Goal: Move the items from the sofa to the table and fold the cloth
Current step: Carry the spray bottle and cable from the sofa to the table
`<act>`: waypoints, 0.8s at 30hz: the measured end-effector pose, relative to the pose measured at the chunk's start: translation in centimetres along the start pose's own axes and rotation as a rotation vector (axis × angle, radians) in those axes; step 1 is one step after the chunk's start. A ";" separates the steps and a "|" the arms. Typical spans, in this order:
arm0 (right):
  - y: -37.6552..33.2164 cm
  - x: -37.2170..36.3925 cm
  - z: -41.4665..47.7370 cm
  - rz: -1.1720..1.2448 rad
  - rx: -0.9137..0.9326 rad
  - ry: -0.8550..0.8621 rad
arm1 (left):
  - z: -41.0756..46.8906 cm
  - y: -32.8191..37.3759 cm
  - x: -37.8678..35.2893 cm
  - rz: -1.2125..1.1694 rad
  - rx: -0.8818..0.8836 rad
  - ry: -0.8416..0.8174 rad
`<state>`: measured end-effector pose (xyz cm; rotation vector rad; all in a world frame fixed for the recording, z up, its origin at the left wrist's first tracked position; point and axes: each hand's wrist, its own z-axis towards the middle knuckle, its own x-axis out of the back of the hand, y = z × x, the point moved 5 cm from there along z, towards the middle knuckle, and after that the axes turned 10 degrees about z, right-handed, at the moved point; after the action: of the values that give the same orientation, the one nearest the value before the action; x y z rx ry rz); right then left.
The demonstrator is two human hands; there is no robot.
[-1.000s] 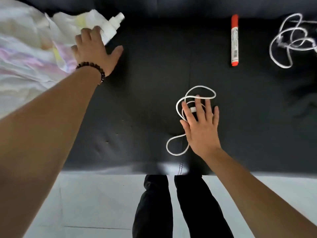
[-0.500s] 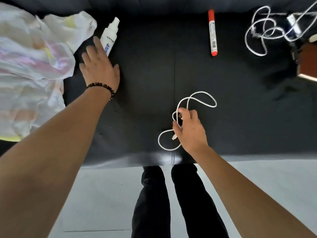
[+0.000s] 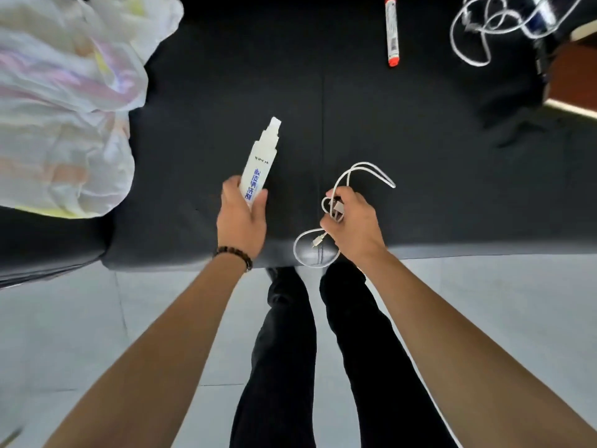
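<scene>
My left hand [image 3: 241, 221] grips a white spray bottle [image 3: 260, 161] with blue lettering, lifted above the black sofa seat [image 3: 420, 156], its nozzle pointing away from me. My right hand [image 3: 353, 221] is closed on a white charging cable [image 3: 361, 174]; one loop sticks out beyond my fingers and another hangs over the seat's front edge. A crumpled pale cloth [image 3: 61, 101] with pastel patches lies on the sofa's left side. At the back of the seat lies a red-capped marker [image 3: 392, 30].
A second tangle of white cable [image 3: 484, 27] sits at the back right beside a dark device. A brown wooden surface [image 3: 575, 79] shows at the right edge. My black-trousered legs [image 3: 323, 350] stand on pale floor tiles against the sofa front.
My left hand closed on the spray bottle beside the cloth and brought it toward the seat's middle front. My right hand gathered the cable and lifted it.
</scene>
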<state>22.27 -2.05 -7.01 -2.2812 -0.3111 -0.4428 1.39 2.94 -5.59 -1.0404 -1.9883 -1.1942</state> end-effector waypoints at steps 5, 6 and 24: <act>-4.8 5.5 -12.3 0.212 -0.007 0.139 | -13.5 3.7 7.6 -0.227 0.027 -0.071; -6.2 7.2 -15.0 0.242 0.002 0.189 | -15.3 4.9 10.1 -0.265 0.032 -0.063; -6.8 31.6 -57.2 0.680 0.244 1.121 | -38.1 31.8 27.6 -0.474 -0.682 -0.202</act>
<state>36.22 -37.11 46.81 -1.4571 0.8820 -1.1169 17.48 -13.30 46.34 -1.0474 -2.0934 -2.2048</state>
